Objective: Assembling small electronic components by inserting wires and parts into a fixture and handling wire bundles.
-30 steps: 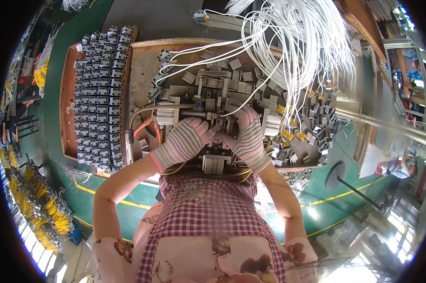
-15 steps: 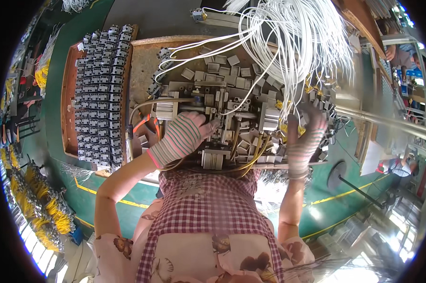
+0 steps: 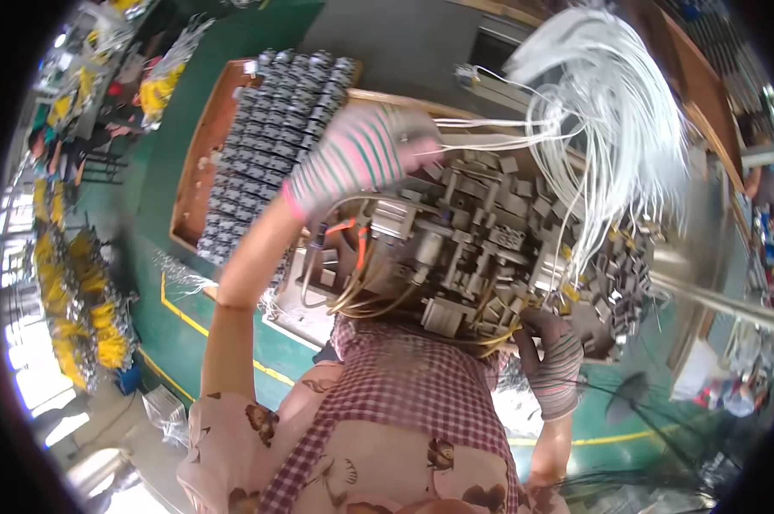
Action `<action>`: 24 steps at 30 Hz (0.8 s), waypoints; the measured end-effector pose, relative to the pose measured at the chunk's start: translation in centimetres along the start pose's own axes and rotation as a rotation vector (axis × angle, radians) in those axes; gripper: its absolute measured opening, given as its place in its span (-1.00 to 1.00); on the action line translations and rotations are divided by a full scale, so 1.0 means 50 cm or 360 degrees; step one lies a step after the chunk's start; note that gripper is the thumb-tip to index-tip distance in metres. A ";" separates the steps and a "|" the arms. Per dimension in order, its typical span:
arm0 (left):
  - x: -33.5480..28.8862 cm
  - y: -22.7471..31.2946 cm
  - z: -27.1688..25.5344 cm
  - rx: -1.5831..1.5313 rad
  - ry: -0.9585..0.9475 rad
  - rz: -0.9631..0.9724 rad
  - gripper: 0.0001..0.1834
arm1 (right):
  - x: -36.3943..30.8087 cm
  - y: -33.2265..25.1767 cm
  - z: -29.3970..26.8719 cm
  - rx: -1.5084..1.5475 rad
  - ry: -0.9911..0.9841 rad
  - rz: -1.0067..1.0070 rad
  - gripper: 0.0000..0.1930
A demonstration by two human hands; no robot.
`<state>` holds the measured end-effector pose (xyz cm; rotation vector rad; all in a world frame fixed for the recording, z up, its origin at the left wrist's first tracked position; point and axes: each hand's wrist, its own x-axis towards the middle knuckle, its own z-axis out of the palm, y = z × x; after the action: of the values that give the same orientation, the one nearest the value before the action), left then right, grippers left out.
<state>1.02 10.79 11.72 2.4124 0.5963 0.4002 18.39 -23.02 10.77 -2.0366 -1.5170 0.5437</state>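
Note:
My left hand [image 3: 366, 158], in a striped glove, is raised over the near corner of a tray of small black-and-grey switch-like parts [image 3: 271, 137]. Its fingers are closed on the ends of white wires [image 3: 490, 124], which stretch right to a large bundle; motion blurs the fingertips, and the gripped ends are hidden. My right hand [image 3: 551, 360], also gloved, is at the front right edge of the metal fixture [image 3: 473, 248]. Thumb and fingers there are bent and apart, with nothing visible between them.
Loose grey metal housings [image 3: 610, 291] surround the fixture. Orange-handled pliers [image 3: 361, 247] and hoses lie at its left. The white wire bundle [image 3: 610, 111] hangs over the back right. A metal bar [image 3: 721, 304] juts out to the right. Yellow-ended wire bundles [image 3: 62, 291] stand at far left.
My left hand has left the fixture, moving up and away to the wire ends, now closed on them. My right hand has dropped nearer to me. The whole view has turned and shifted.

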 end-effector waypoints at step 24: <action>-0.261 -0.875 -0.311 0.0948 0.0149 -0.1269 -0.51 | 0.004 0.019 0.063 0.0781 0.0169 0.0574 -0.83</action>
<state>-30.50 42.90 -5.67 2.4119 1.8305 -0.0245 17.24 -22.48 7.72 -1.9066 -0.8451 0.8378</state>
